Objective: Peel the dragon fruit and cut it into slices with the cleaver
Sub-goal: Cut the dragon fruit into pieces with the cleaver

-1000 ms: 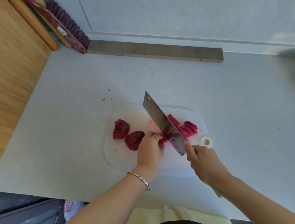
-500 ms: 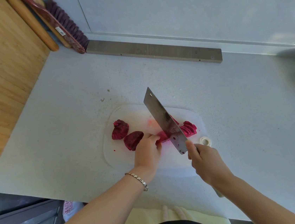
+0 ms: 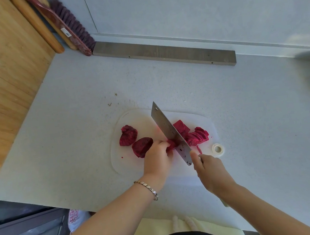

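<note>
- We record a speckled grey counter [image 3: 74, 126] bearing a white cutting board [image 3: 120, 160]; wooden panel [image 3: 0, 77] upper left.
- Left hand [image 3: 158, 159] holds a fruit piece [image 3: 170, 144]; right hand [image 3: 211, 170] grips the cleaver [image 3: 168, 133].

A long gray bar [image 3: 164, 55] lies on the desk [image 3: 64, 127]. Just left of the bar stands a purple brush [image 3: 74, 24], further left a big wooden board [image 3: 0, 77].

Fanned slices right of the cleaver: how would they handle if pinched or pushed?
Slices look thin and wet: probably floppy, slippery. They lean in a fan, so a push likely topples them. Pink juice on the cutting board hints they bruise easily.
</note>
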`<action>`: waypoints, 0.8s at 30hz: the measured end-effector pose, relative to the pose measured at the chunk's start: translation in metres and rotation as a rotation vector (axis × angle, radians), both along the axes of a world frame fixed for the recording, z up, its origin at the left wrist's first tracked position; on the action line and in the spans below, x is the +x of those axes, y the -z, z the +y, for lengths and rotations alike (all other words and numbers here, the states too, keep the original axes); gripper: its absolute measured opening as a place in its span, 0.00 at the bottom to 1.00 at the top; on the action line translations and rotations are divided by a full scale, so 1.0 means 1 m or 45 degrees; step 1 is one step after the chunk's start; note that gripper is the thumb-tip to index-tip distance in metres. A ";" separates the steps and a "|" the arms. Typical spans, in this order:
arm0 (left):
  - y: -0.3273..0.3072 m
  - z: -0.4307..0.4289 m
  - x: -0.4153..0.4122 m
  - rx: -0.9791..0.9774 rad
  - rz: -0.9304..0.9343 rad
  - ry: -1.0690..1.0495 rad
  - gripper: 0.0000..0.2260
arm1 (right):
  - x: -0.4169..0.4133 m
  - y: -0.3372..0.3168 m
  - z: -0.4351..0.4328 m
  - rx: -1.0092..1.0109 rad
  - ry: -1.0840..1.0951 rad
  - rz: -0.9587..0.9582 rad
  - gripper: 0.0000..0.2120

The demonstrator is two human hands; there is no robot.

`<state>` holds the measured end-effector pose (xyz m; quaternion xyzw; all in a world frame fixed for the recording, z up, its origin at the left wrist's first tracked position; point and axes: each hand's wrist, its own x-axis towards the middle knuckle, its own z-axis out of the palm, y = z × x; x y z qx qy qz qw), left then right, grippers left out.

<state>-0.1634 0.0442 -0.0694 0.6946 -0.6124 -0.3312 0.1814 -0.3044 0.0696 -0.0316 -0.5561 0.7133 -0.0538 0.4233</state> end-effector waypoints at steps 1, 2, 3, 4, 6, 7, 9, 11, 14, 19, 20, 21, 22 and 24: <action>0.000 0.000 0.000 0.002 0.001 0.001 0.10 | 0.001 0.002 0.000 -0.001 -0.003 0.007 0.24; 0.000 0.000 0.000 0.003 0.003 -0.001 0.10 | 0.001 0.002 -0.001 -0.002 -0.002 0.004 0.24; 0.000 0.000 0.000 0.003 0.004 -0.002 0.10 | 0.001 0.002 -0.002 0.003 0.008 -0.009 0.23; 0.000 -0.001 0.000 0.000 0.005 -0.003 0.10 | 0.000 0.000 -0.002 0.008 0.028 -0.032 0.23; -0.001 -0.002 -0.001 -0.008 -0.004 -0.003 0.10 | -0.002 -0.006 -0.001 0.002 0.067 -0.074 0.22; 0.000 -0.002 -0.001 -0.012 -0.013 -0.001 0.10 | -0.004 -0.010 -0.001 -0.008 0.077 -0.087 0.22; 0.000 -0.002 -0.001 -0.016 -0.033 0.005 0.11 | -0.007 -0.018 0.000 -0.028 0.098 -0.104 0.23; 0.000 -0.002 -0.001 -0.011 -0.050 0.009 0.12 | -0.008 -0.025 0.000 -0.043 0.110 -0.112 0.23; 0.000 -0.002 -0.001 -0.012 -0.064 0.010 0.12 | -0.008 -0.029 0.000 -0.048 0.088 -0.108 0.23; 0.000 -0.002 -0.001 -0.008 -0.037 -0.001 0.10 | -0.004 -0.020 -0.001 -0.020 -0.021 -0.071 0.21; 0.000 -0.002 -0.001 -0.009 -0.032 -0.001 0.10 | -0.003 -0.018 -0.002 -0.015 -0.050 -0.056 0.20; 0.000 -0.002 -0.002 -0.009 -0.028 0.000 0.10 | -0.002 -0.014 -0.002 -0.010 -0.070 -0.045 0.19; -0.001 -0.002 -0.001 -0.007 -0.026 -0.002 0.10 | -0.001 -0.011 -0.003 -0.008 -0.084 -0.035 0.19; -0.001 -0.002 -0.001 -0.001 -0.028 -0.006 0.09 | 0.001 -0.004 -0.004 -0.008 -0.078 -0.017 0.20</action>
